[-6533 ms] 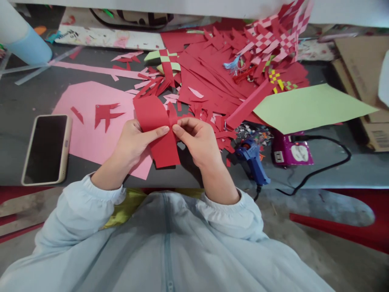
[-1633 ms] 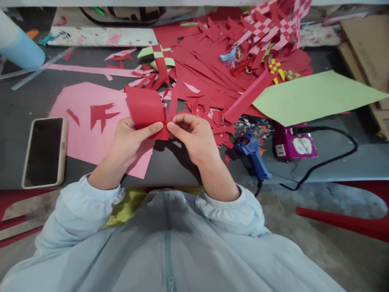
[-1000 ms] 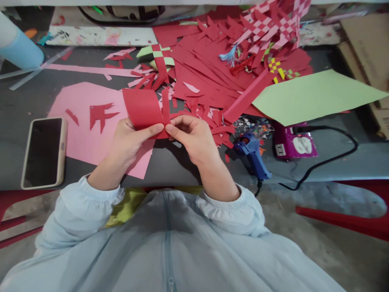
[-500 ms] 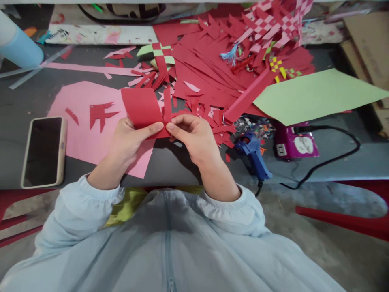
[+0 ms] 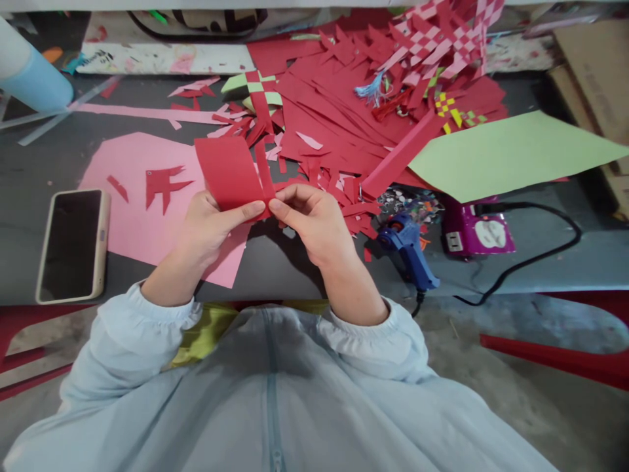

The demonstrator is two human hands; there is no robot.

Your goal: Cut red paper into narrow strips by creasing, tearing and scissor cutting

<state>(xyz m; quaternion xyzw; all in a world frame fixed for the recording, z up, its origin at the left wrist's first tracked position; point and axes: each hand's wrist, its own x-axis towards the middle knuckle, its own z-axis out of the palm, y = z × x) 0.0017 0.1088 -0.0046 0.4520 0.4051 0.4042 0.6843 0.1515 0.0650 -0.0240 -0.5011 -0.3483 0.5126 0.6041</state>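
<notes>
A piece of red paper is held in front of me above the table. My left hand grips its lower part, with the thumb pressed flat along the lower edge. My right hand pinches the lower right corner, where a narrow red strip stands up beside the sheet. Whether the strip is joined to the sheet at the bottom is hidden by my fingertips. Under my left hand lies a pink sheet, with a red paper cut-out and a small red scrap on it.
A phone lies at the left. A blue glue gun, a purple box and a black cable are at the right. Red paper sheets, a green sheet and woven paper pieces spread across the back.
The narrow strip's top has tilted left, toward the red sheet, and the sheet's upper edge has shifted slightly. Both hands keep their grip in nearly the same place.
</notes>
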